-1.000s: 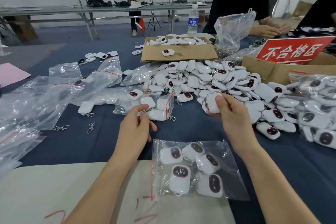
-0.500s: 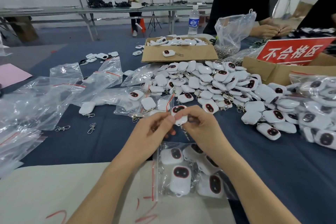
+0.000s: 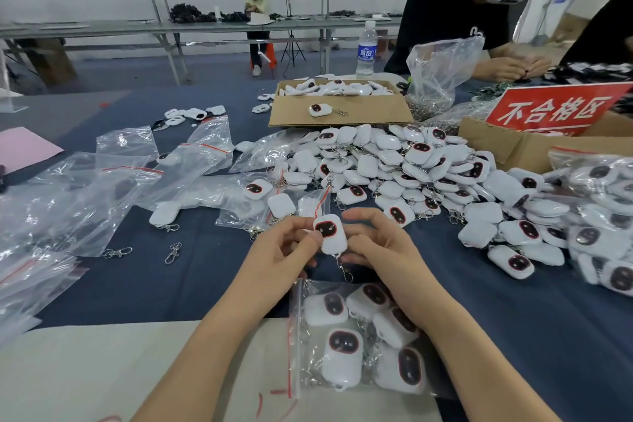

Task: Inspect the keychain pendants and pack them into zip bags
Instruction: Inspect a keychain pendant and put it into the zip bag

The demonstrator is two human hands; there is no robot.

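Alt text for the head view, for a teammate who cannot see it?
The left hand and right hand pinch one white pendant, dark face up, clasp dangling, beyond a zip bag holding several pendants. A pile of loose pendants covers the blue table behind, clear bags at left.

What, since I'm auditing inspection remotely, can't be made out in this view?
Head view only.
Held pendant: back face, turned away from camera.
Zip bag: pendant count, right forearm covers part.
Cardboard box contents: behind red sign.
Packed bags at right edge: blurred, cut off.
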